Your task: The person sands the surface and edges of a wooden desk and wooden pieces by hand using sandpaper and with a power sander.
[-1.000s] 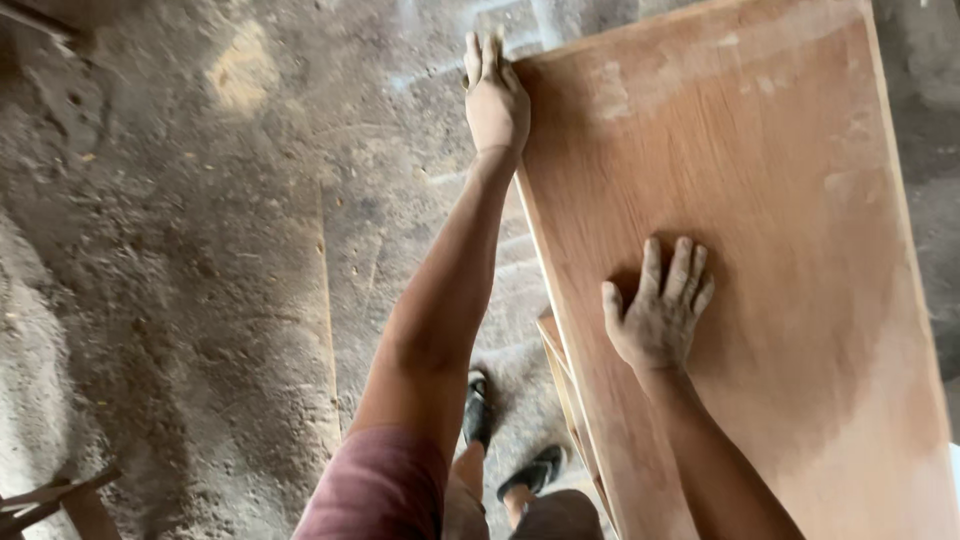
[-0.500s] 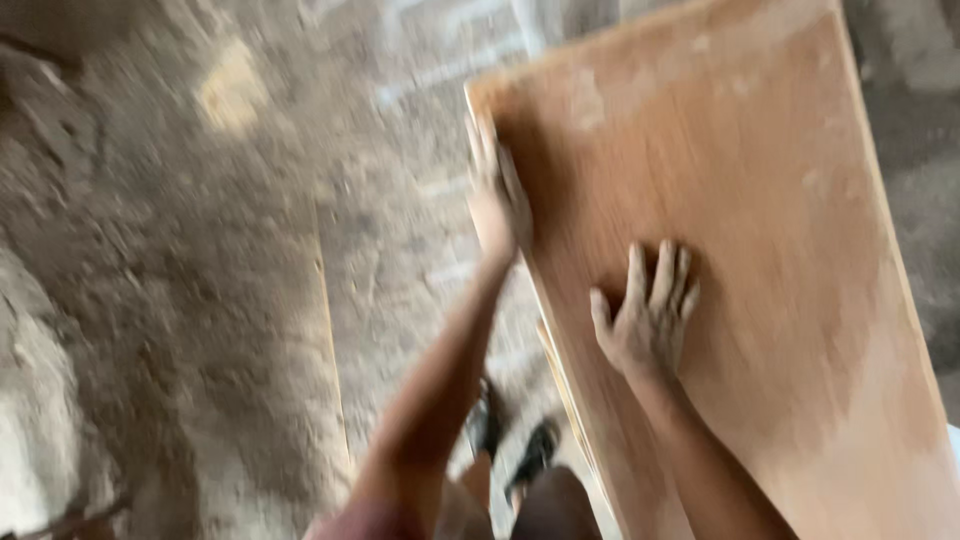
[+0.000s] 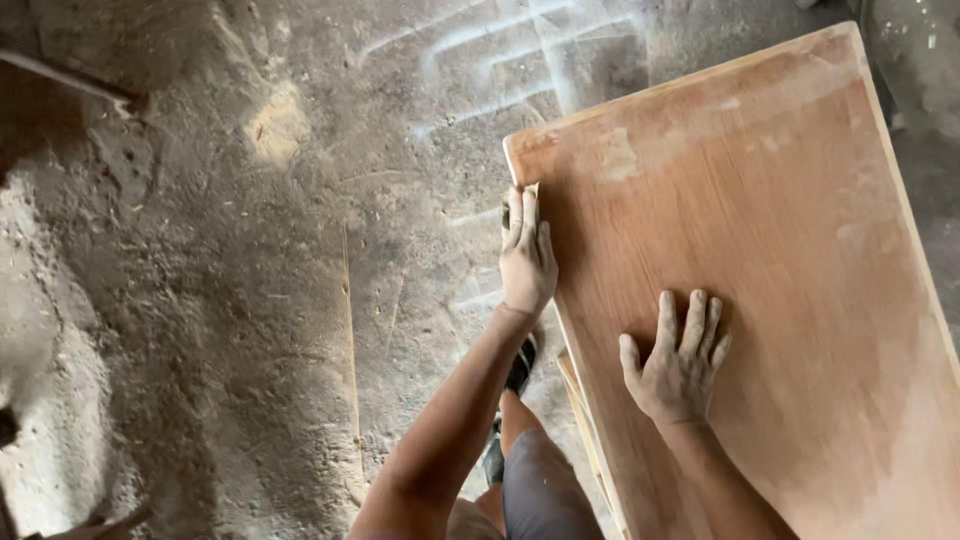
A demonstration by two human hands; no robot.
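Compared with one second ago, the left hand [image 3: 527,262] has slid nearer along the left edge of the plywood board [image 3: 760,280], away from the far left corner where it was; the right hand [image 3: 678,362] has kept its place on the board's face.

Left hand: laid along the board's left edge, fingers [image 3: 518,215] extended and close together, pointing away from the person. They press on a small pale block [image 3: 530,190] whose tip shows just beyond the fingertips; whether they are wrapped round it cannot be told.

Right hand: flat on the board's upper surface, palm down, fingers [image 3: 694,318] spread slightly, grasping nothing. It lies right of the left hand and nearer the person.

Plywood board: large reddish-brown sheet with a pale, dusty film toward its far end. It fills the right half of the view and runs out of frame at the near right. A second thin edge [image 3: 585,420] shows beneath its left side, near the person's leg.

Surroundings: dusty grey concrete floor [image 3: 230,300] to the left, with a pale patch and faint light streaks at the far side. A dark shoe [image 3: 519,365] stands on the floor just left of the board, below the left forearm.
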